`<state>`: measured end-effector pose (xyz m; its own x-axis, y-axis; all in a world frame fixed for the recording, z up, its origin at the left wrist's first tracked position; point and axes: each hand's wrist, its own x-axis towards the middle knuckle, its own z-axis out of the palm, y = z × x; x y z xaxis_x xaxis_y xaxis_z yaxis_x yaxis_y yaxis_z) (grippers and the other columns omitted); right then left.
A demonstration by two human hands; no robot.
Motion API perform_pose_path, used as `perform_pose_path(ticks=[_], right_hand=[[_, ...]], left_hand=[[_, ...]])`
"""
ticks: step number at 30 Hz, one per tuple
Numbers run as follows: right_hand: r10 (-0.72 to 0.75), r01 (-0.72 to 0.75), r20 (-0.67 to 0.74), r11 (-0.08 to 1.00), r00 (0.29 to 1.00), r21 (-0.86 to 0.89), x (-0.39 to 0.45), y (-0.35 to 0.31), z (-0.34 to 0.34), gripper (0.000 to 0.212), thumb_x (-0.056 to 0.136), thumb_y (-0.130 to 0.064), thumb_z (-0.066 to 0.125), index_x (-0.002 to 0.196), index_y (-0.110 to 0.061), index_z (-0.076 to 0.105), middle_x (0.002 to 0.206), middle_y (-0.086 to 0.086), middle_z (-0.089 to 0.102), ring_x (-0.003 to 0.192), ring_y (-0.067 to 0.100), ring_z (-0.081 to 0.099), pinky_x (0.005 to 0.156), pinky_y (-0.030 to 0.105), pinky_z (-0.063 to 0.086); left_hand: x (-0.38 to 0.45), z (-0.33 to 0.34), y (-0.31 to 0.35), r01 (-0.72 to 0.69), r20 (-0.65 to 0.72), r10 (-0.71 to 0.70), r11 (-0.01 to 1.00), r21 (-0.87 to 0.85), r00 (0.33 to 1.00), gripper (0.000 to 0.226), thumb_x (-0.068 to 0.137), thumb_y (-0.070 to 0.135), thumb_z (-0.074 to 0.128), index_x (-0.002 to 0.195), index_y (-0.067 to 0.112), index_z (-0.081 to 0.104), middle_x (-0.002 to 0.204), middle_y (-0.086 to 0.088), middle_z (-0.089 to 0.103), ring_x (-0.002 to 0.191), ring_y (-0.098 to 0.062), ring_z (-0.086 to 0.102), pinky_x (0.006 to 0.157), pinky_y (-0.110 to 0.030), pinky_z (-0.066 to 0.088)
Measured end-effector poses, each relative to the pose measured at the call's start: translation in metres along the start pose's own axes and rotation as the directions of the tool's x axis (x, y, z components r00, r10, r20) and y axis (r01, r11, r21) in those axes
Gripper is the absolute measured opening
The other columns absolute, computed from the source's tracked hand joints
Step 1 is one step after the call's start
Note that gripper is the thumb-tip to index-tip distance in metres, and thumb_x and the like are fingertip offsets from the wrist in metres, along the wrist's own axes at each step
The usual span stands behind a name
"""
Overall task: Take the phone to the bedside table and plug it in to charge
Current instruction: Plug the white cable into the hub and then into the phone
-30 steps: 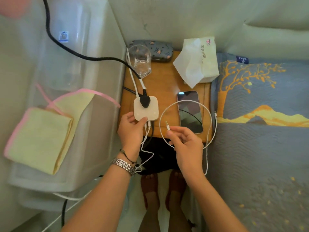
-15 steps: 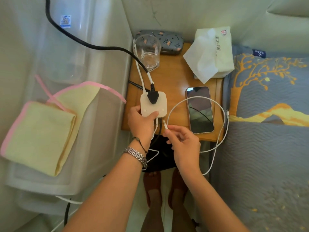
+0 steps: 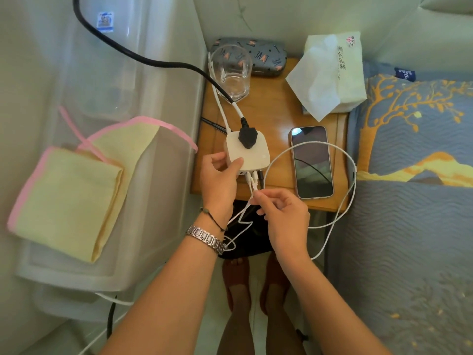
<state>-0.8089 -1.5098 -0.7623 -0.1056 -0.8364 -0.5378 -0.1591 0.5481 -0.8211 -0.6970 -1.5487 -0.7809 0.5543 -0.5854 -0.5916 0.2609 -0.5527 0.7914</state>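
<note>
The phone (image 3: 312, 162) lies face up on the wooden bedside table (image 3: 279, 116), near its right edge. A white power hub (image 3: 252, 155) with a black plug in its top sits at the table's front left. My left hand (image 3: 218, 180) grips the hub's near-left corner. My right hand (image 3: 281, 216) pinches the plug end of a white charging cable (image 3: 343, 219) right at the hub's front ports. The cable loops over the phone and down off the table's right side; its other end lies beside the phone, not in it.
A clear glass (image 3: 231, 73), a patterned grey case (image 3: 266, 57) and a tissue pack (image 3: 330, 75) stand at the table's back. A plastic storage box (image 3: 107, 124) with a yellow cloth (image 3: 69, 198) is on the left. The bed (image 3: 414, 201) is on the right.
My right hand has carried the cable's plug end leftward and up to the hub's front ports. My left hand stays on the hub. The view has drifted closer.
</note>
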Motion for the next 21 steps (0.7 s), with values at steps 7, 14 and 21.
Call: perform_pose_path(ticks=[7,14,21], right_hand=[[0.049,-0.05,-0.047,0.999,0.998,-0.021,0.005,-0.002,0.013,0.006,0.085,-0.022,0.068,0.081,-0.021,0.072,0.061,-0.01,0.071,0.049,-0.004,0.059,0.053,0.007,0.047],[0.069,-0.074,-0.076,0.995,0.995,-0.064,0.011,-0.008,0.022,0.014,0.087,-0.025,0.066,0.077,-0.017,0.073,0.059,-0.005,0.07,0.042,0.0,0.054,0.047,0.005,0.043],[0.098,-0.105,-0.099,0.992,0.99,-0.069,0.014,-0.008,0.028,0.019,0.087,-0.029,0.065,0.082,-0.013,0.075,0.051,-0.008,0.064,0.045,0.004,0.058,0.048,0.001,0.04]], left_hand=[[-0.003,-0.003,0.007,0.021,0.06,-0.015,0.995,-0.098,0.998,0.025,0.082,0.008,0.071,0.097,0.02,0.055,0.094,0.008,0.065,0.084,-0.002,0.065,0.064,-0.012,0.054],[-0.003,-0.004,0.009,0.04,0.069,-0.03,0.988,-0.148,0.997,0.025,0.082,0.008,0.071,0.1,0.016,0.056,0.099,0.0,0.066,0.09,-0.01,0.067,0.069,-0.018,0.056],[-0.004,-0.006,0.009,0.047,0.083,-0.032,0.98,-0.191,0.996,0.023,0.082,0.008,0.071,0.093,0.021,0.056,0.095,0.003,0.066,0.09,-0.011,0.068,0.067,-0.017,0.056]])
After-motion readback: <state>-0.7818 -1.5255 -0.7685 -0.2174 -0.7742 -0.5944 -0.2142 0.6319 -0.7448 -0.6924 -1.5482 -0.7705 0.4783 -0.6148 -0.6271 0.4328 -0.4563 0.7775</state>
